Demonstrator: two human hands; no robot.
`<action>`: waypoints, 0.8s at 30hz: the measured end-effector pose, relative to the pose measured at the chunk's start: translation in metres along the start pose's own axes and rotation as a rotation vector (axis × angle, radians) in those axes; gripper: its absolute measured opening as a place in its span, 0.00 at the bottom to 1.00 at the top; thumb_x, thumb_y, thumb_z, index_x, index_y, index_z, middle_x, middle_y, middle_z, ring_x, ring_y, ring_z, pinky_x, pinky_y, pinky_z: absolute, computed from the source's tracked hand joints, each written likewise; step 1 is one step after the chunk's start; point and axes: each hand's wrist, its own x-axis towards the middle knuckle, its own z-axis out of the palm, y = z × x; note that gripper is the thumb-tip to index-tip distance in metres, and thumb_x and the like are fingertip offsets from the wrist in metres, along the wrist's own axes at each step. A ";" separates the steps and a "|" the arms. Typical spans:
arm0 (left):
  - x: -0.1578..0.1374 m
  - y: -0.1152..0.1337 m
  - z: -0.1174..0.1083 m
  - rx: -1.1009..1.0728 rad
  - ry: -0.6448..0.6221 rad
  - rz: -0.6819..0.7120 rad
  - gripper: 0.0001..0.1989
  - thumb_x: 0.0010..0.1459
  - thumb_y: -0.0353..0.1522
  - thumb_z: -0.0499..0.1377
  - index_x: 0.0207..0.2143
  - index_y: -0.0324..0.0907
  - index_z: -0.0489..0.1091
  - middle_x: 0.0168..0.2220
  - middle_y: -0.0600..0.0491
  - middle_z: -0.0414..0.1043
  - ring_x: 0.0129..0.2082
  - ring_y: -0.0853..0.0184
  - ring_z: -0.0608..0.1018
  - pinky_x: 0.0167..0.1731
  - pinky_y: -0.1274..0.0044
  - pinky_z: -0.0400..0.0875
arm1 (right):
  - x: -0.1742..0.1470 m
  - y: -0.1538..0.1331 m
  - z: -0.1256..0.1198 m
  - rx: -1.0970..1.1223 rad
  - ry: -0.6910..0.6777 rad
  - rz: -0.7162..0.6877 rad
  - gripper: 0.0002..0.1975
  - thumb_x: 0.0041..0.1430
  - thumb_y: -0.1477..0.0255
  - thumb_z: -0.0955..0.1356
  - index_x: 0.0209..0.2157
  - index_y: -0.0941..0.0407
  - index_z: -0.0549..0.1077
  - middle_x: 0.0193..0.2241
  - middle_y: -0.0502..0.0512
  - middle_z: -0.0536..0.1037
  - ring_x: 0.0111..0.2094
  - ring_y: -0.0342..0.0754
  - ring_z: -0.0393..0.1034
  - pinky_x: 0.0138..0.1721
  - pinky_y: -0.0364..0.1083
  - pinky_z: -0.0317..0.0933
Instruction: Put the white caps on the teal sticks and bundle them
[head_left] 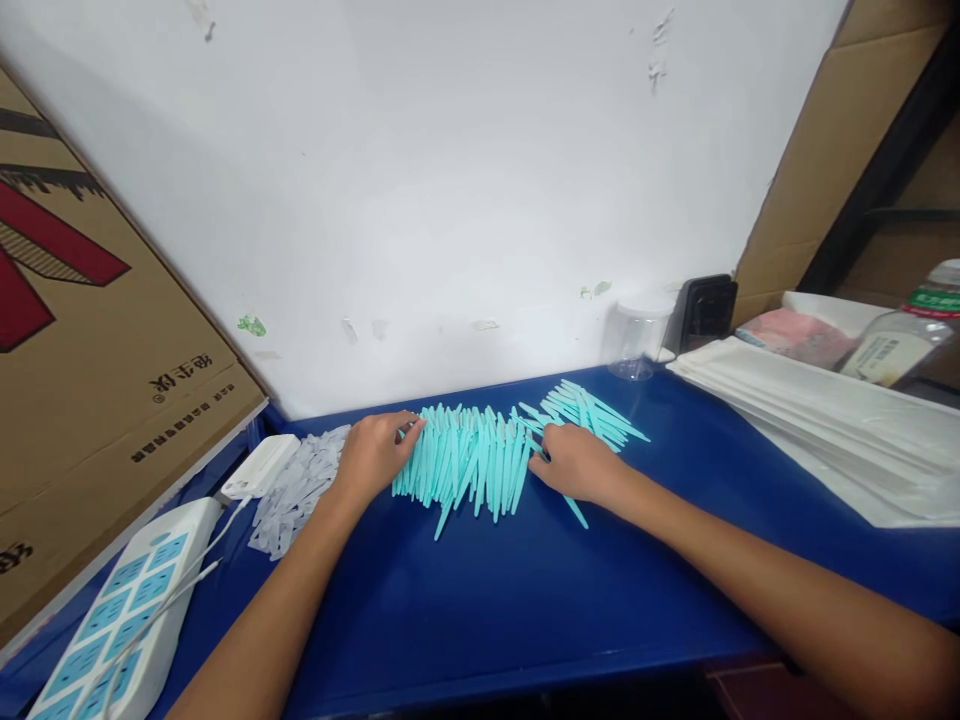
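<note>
Slim, tapering turquoise plastic sticks (480,455) lie side by side in a dense row on the blue table (450,620). At the row's left end is my left hand (379,450), thumb and index finger closed together against the outermost sticks; whether one is pinched there is hidden. My right hand (574,460) is curled at the right end, its fingers around a single turquoise stick (576,512) whose lower end shows beneath the hand. Behind that hand, a looser heap of the same sticks (589,410) fans out toward the right.
A pile of translucent whitish small pieces (292,500) lies left, beside a white box-shaped device (260,465) and a power strip (135,610) with cables. A clear jar (636,340) stands by the wall. White plastic sleeves (810,430) and a bottle (900,335) are at right.
</note>
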 end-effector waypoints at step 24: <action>0.002 -0.004 -0.010 0.081 0.031 -0.055 0.20 0.68 0.45 0.51 0.41 0.47 0.80 0.34 0.50 0.82 0.35 0.57 0.82 0.34 0.72 0.69 | -0.001 0.006 0.002 -0.009 0.004 0.002 0.13 0.64 0.62 0.66 0.36 0.59 0.73 0.33 0.63 0.79 0.33 0.56 0.75 0.25 0.46 0.52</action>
